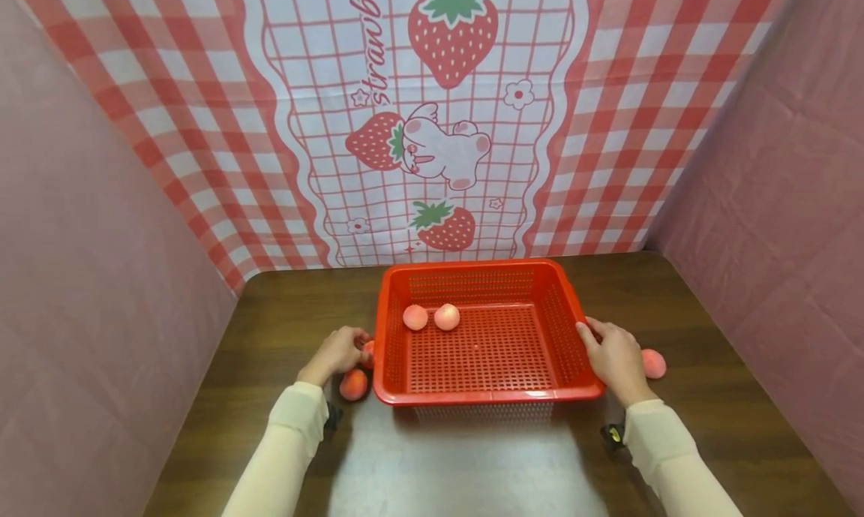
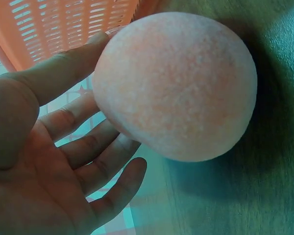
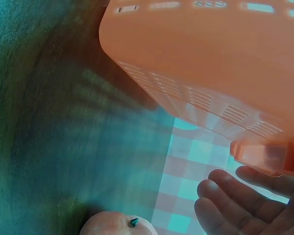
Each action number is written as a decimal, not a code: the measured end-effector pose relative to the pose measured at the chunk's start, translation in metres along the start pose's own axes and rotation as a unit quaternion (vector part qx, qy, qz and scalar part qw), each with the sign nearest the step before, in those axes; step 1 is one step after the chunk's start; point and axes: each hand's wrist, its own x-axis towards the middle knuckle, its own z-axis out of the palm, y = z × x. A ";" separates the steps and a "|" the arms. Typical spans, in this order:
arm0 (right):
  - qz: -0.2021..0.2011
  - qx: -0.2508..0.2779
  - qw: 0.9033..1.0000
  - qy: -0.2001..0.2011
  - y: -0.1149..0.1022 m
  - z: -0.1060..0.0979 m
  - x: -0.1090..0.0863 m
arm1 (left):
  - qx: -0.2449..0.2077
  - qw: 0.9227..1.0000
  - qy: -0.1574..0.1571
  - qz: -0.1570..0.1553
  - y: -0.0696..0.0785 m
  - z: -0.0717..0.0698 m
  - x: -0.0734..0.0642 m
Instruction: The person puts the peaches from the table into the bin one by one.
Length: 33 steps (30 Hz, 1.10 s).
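A red plastic basket stands on the table, with two peaches, one peach beside another peach, at its back left. Left of the basket, my left hand has thumb and fingers about a peach, partly covered by the hand and the rim. Closer to me lies another peach; a large peach blocks much of the left wrist view. My right hand grips the basket's right rim, thumb on top and fingers below; its fingers show beneath the rim.
To the right of my right hand a peach lies on the wooden table; in the right wrist view a peach shows a small green stem. A strawberry-print cloth hangs behind, and pink cloth closes off the sides.
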 end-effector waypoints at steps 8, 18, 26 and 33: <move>0.004 0.008 1.000 0.001 0.000 -0.002 -0.002 | -0.001 1.000 0.005 -0.005 0.002 0.000 -0.001; 0.021 0.013 1.000 -0.015 0.000 -0.001 -0.002 | 0.007 1.000 0.014 -0.017 0.001 0.004 -0.003; 0.023 0.015 0.999 -0.020 0.000 0.001 -0.003 | 0.024 0.999 0.024 -0.007 0.001 0.007 -0.005; 0.009 0.012 1.000 -0.011 0.002 0.002 -0.002 | 0.037 0.999 0.029 -0.003 0.001 0.008 -0.006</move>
